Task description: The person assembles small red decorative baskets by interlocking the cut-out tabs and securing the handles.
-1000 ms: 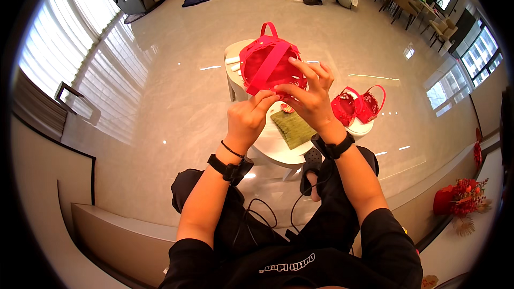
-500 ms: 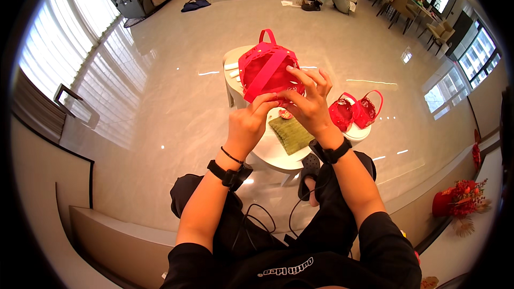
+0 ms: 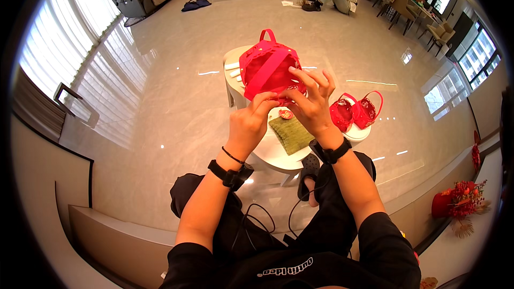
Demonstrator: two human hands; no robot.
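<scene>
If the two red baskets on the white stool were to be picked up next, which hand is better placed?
Probably the right hand: it is nearer the two red baskets, the left hand farther off. Both are occupied with the held basket.

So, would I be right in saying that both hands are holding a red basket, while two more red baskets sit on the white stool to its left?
Not quite: the left hand and right hand do hold the red basket, but the head view shows the two other baskets on the white stool to its right, not left.
</scene>
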